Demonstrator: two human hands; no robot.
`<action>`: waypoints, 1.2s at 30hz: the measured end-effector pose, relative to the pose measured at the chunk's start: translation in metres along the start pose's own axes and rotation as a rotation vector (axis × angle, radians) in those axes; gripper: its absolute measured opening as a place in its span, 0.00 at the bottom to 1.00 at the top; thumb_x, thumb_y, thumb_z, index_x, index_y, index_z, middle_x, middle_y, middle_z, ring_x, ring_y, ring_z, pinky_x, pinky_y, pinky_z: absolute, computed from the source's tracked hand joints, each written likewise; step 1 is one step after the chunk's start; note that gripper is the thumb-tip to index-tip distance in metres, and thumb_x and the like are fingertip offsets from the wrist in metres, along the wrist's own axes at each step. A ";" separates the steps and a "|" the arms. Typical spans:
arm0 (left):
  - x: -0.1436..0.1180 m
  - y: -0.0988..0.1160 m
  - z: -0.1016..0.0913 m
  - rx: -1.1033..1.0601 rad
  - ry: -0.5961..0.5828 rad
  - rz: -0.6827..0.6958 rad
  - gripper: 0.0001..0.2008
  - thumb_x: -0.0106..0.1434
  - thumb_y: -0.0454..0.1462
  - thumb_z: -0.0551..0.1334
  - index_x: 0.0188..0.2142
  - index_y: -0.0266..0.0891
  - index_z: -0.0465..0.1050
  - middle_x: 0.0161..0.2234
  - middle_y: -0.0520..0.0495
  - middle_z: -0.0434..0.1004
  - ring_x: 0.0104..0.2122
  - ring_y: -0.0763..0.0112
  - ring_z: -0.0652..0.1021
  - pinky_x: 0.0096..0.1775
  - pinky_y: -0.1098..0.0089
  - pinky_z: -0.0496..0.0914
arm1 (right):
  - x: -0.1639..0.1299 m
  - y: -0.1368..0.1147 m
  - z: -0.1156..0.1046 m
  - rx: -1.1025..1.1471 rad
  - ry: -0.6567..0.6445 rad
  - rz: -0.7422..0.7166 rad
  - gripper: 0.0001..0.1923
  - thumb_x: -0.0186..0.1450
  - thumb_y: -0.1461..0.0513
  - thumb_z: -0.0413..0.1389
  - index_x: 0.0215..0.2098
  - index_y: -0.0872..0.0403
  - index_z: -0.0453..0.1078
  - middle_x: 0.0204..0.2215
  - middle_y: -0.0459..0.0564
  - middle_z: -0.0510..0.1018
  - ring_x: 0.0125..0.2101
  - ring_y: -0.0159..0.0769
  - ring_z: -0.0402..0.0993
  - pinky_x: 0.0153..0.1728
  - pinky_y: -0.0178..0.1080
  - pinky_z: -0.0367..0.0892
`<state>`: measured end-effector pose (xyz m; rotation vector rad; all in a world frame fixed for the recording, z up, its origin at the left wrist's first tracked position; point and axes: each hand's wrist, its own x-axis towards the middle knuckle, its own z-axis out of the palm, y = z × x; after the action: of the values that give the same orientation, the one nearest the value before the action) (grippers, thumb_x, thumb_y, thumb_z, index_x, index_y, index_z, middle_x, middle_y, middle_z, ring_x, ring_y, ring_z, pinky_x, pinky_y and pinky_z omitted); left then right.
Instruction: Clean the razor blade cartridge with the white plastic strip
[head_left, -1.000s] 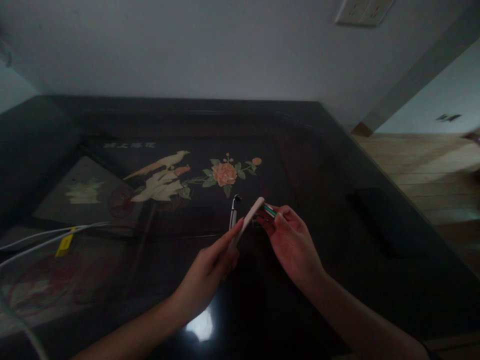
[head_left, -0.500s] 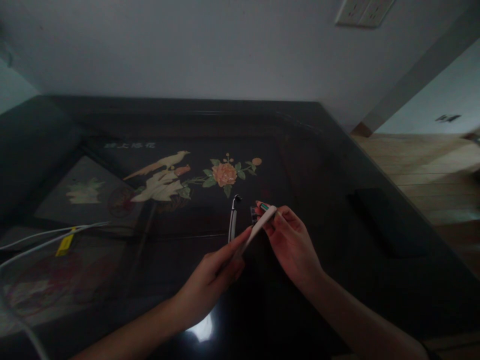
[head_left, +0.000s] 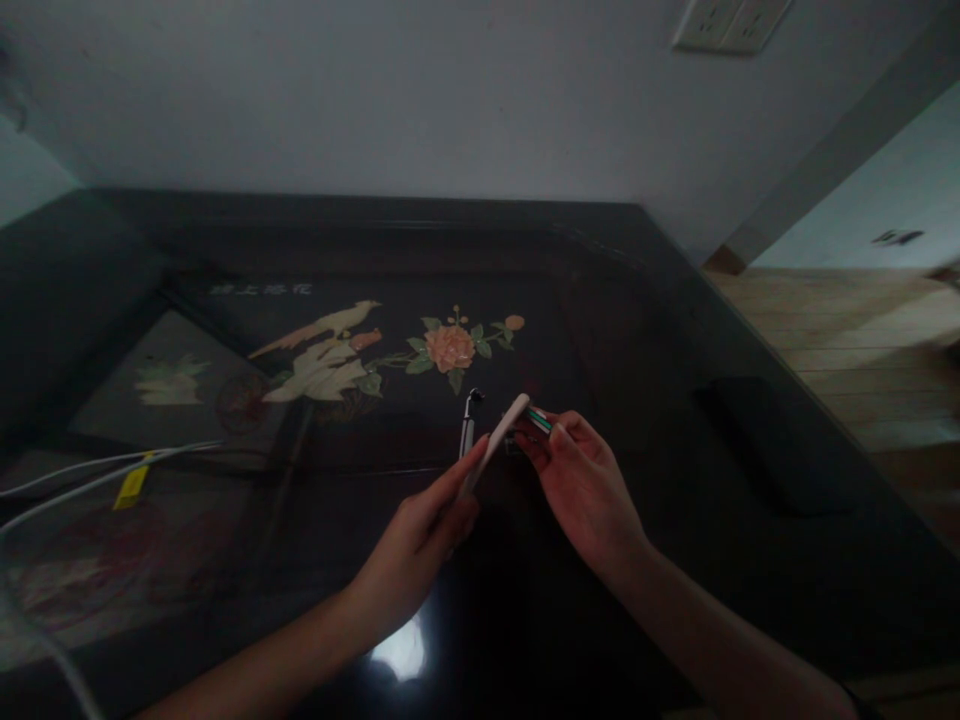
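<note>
My left hand (head_left: pixel 420 535) pinches a slim pale stick-shaped tool (head_left: pixel 499 440) that slants up and to the right. Its upper tip meets a small green and white object (head_left: pixel 537 418) held in the fingers of my right hand (head_left: pixel 581 485). Both hands hover just above a dark glossy table (head_left: pixel 637 300). A thin metal tool with a dark head (head_left: pixel 467 428) lies on the table just left of the pale tool. A small dark item sits under my right fingertips, too dim to make out.
Bird and flower inlay (head_left: pixel 352 350) decorates the tabletop. White cables with a yellow tag (head_left: pixel 131 482) run in from the left. A dark flat object (head_left: pixel 765 440) lies at the right. The wall behind carries sockets (head_left: pixel 727 22). Wooden floor (head_left: pixel 862 340) lies to the right.
The pale tool's tip swung right across my right fingers half a second ago, then came back left to the green object's end. The hands stayed in place.
</note>
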<state>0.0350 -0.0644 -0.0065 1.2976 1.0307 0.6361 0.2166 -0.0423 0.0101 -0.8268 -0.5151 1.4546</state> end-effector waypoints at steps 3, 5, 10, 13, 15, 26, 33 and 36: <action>-0.001 0.001 0.001 -0.045 -0.047 0.019 0.28 0.71 0.40 0.52 0.68 0.44 0.53 0.26 0.55 0.57 0.24 0.75 0.58 0.26 0.75 0.56 | 0.001 0.001 -0.001 -0.006 -0.001 -0.002 0.11 0.52 0.57 0.71 0.22 0.48 0.73 0.36 0.43 0.82 0.39 0.37 0.77 0.50 0.45 0.69; -0.002 0.001 0.001 -0.054 -0.086 0.043 0.27 0.71 0.40 0.53 0.68 0.44 0.54 0.25 0.55 0.57 0.24 0.76 0.58 0.25 0.75 0.55 | 0.001 0.001 -0.002 -0.015 -0.001 -0.002 0.11 0.52 0.57 0.71 0.22 0.48 0.73 0.36 0.42 0.82 0.41 0.37 0.77 0.52 0.45 0.68; -0.004 -0.001 0.001 -0.046 -0.135 0.060 0.26 0.71 0.40 0.53 0.68 0.46 0.54 0.26 0.55 0.59 0.24 0.76 0.59 0.26 0.75 0.57 | 0.002 0.002 -0.001 -0.005 0.011 0.000 0.10 0.53 0.59 0.70 0.22 0.48 0.73 0.35 0.43 0.83 0.44 0.37 0.77 0.53 0.44 0.67; -0.003 -0.001 0.000 -0.042 -0.110 0.045 0.27 0.71 0.39 0.53 0.68 0.46 0.54 0.27 0.55 0.60 0.24 0.76 0.58 0.26 0.75 0.57 | 0.001 0.002 0.000 0.005 0.011 -0.001 0.10 0.53 0.59 0.70 0.22 0.48 0.73 0.35 0.43 0.83 0.42 0.38 0.77 0.51 0.43 0.68; -0.003 0.000 0.000 -0.028 -0.091 0.045 0.27 0.71 0.38 0.53 0.68 0.45 0.54 0.26 0.55 0.58 0.24 0.76 0.58 0.26 0.75 0.56 | 0.001 0.002 0.000 0.008 0.002 0.006 0.10 0.53 0.59 0.70 0.22 0.48 0.73 0.35 0.43 0.83 0.42 0.37 0.77 0.50 0.44 0.69; 0.001 -0.002 -0.002 0.057 0.009 0.031 0.28 0.71 0.39 0.52 0.68 0.43 0.53 0.31 0.52 0.69 0.29 0.73 0.64 0.33 0.74 0.62 | 0.001 0.001 -0.002 -0.006 -0.010 0.007 0.11 0.53 0.57 0.70 0.23 0.48 0.72 0.35 0.42 0.81 0.39 0.37 0.76 0.50 0.46 0.69; -0.001 -0.002 -0.001 0.007 -0.056 0.038 0.28 0.71 0.40 0.52 0.69 0.43 0.52 0.29 0.53 0.64 0.26 0.75 0.60 0.28 0.74 0.59 | 0.001 0.001 -0.001 0.010 0.002 -0.004 0.11 0.52 0.58 0.71 0.22 0.48 0.73 0.35 0.42 0.82 0.39 0.37 0.77 0.50 0.45 0.70; -0.003 -0.004 -0.001 -0.002 -0.095 0.049 0.27 0.71 0.41 0.52 0.69 0.46 0.52 0.28 0.54 0.62 0.26 0.75 0.60 0.28 0.75 0.59 | 0.001 0.001 -0.001 0.001 -0.003 0.010 0.10 0.53 0.58 0.70 0.23 0.48 0.73 0.34 0.43 0.83 0.41 0.38 0.78 0.50 0.46 0.70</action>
<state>0.0328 -0.0671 -0.0092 1.3416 0.9234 0.6065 0.2171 -0.0418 0.0083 -0.8282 -0.5129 1.4656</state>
